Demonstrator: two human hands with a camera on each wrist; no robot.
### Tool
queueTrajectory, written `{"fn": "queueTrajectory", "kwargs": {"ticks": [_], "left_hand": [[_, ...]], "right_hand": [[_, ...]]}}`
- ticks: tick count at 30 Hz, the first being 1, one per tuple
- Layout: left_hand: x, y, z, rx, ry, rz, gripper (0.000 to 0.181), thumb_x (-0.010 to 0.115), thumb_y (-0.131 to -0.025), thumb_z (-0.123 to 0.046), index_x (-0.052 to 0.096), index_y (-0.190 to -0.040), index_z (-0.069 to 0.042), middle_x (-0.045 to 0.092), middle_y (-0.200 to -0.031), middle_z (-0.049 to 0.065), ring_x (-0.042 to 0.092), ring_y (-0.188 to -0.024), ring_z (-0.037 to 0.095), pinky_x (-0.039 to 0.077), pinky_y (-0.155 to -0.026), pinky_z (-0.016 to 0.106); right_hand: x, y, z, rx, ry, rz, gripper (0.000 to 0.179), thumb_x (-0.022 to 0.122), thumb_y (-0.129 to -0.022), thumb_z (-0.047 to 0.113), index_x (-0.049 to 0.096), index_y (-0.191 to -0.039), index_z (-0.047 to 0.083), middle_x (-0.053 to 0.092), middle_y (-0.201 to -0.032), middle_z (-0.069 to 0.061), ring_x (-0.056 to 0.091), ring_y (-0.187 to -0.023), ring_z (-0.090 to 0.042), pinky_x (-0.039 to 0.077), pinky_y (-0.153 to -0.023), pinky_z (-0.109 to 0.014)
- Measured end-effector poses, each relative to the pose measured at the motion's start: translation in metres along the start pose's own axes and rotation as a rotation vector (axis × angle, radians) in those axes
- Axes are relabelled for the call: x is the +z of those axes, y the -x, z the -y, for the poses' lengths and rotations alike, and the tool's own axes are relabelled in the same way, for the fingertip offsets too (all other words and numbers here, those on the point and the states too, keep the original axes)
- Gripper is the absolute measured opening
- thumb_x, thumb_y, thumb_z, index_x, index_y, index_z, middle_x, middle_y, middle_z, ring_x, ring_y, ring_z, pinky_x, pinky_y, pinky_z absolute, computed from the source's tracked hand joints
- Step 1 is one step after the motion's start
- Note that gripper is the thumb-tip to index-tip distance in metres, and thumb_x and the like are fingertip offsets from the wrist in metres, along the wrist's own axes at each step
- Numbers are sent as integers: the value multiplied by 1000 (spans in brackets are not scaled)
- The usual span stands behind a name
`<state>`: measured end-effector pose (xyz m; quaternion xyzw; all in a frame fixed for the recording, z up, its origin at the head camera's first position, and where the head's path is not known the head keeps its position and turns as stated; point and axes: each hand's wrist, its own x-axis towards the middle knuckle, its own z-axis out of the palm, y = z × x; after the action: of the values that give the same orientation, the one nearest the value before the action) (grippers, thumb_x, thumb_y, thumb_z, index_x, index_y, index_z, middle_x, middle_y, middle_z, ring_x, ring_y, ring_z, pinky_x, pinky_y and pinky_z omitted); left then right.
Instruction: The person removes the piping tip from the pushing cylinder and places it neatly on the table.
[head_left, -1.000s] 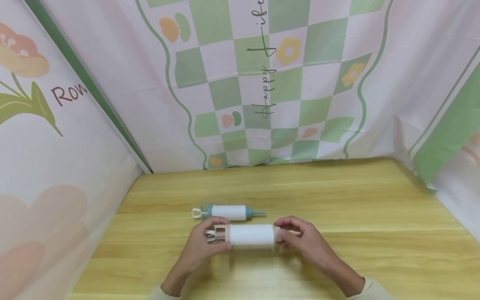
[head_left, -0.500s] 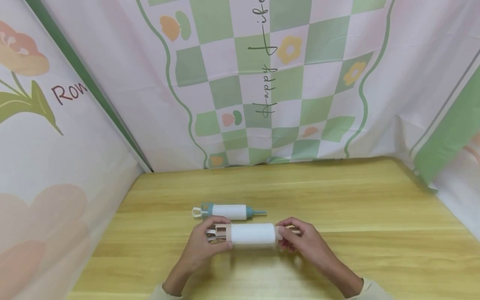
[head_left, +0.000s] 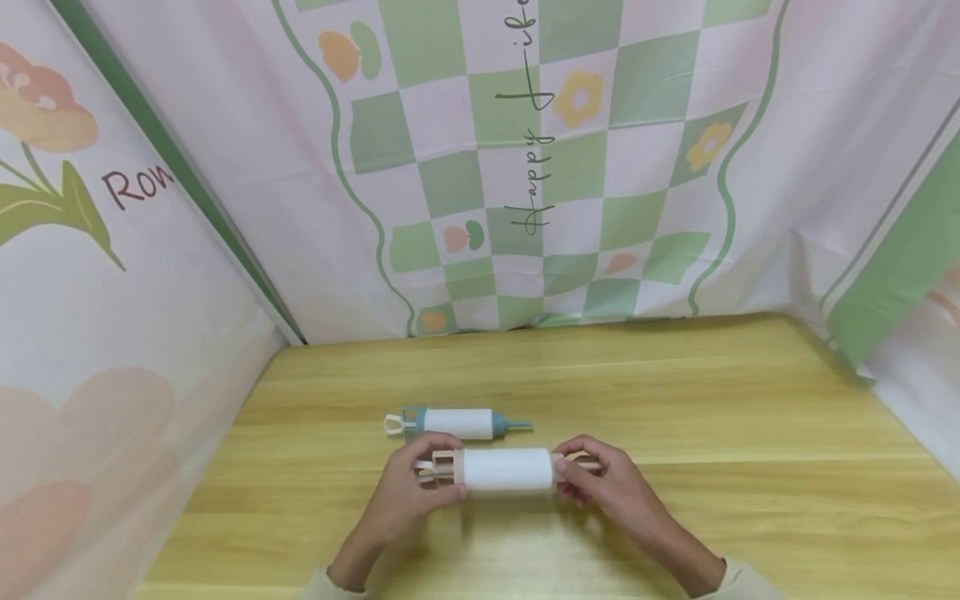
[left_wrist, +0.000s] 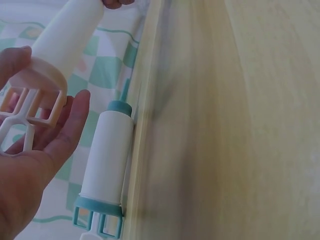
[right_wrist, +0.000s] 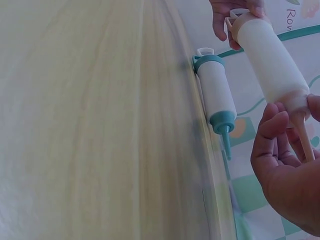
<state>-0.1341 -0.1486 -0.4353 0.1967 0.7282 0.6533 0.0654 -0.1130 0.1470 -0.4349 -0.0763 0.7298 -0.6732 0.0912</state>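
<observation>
In the head view, a large syringe-like tube (head_left: 506,468) with a white barrel lies level between both hands, lifted off the tabletop. My left hand (head_left: 408,483) grips its beige collar between thumb and fingers; looped handles stick out into that palm. At the opposite end, the fingers of my right hand (head_left: 611,479) pinch the beige cap. A slim beige nozzle (right_wrist: 304,137) runs down past the right palm in the right wrist view. Behind the held tube, a similar syringe-like tube (head_left: 459,424) with teal ends rests on the table, its nozzle pointing right.
A wood-grain table (head_left: 675,400) spreads under everything. At its back edge hangs a white curtain (head_left: 652,175) with green checks, flowers and lettering. Another printed cloth (head_left: 150,292) borders the left side, and a green-striped one (head_left: 900,267) borders the right.
The held tube has shifted very slightly to the right. My right thumb and fingers have moved a little around the beige cap. The teal-ended tube lies where it was.
</observation>
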Motion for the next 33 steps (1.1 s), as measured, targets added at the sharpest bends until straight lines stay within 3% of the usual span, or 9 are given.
{"fn": "queueTrajectory", "kwargs": {"ticks": [4, 9, 22, 33], "left_hand": [[0, 0, 1, 1, 0, -2, 45, 81, -75, 0, 62, -116, -1, 61, -111, 25, 65, -97, 32, 60, -79, 41], [-1, 0, 1, -15, 7, -20, 45, 81, -75, 1, 62, -117, 0, 62, -112, 23, 65, -99, 34, 59, -81, 40], [-2, 0, 1, 0, 24, -17, 45, 80, -76, 1, 62, -116, 0, 62, -111, 21, 65, -99, 32, 59, -80, 42], [-1, 0, -2, -29, 50, -30, 48, 81, -73, 2, 62, -117, -4, 61, -114, 20, 63, -102, 35, 59, -82, 43]], "right_hand": [[1, 0, -2, -29, 2, 2, 32, 68, -96, 17, 60, -116, -6, 69, -94, -20, 67, -82, -27, 58, -68, -29], [1, 0, -4, -70, 17, 4, 32, 70, -95, 15, 59, -119, -4, 69, -106, -21, 68, -94, -36, 59, -78, -36], [-3, 0, -4, -100, 7, 46, 33, 67, -97, 13, 56, -124, -4, 67, -106, -21, 67, -93, -40, 59, -80, -41], [-4, -2, 0, -45, 81, -31, 32, 64, -100, 20, 60, -121, -3, 68, -99, -14, 68, -86, -33, 58, -75, -35]]}}
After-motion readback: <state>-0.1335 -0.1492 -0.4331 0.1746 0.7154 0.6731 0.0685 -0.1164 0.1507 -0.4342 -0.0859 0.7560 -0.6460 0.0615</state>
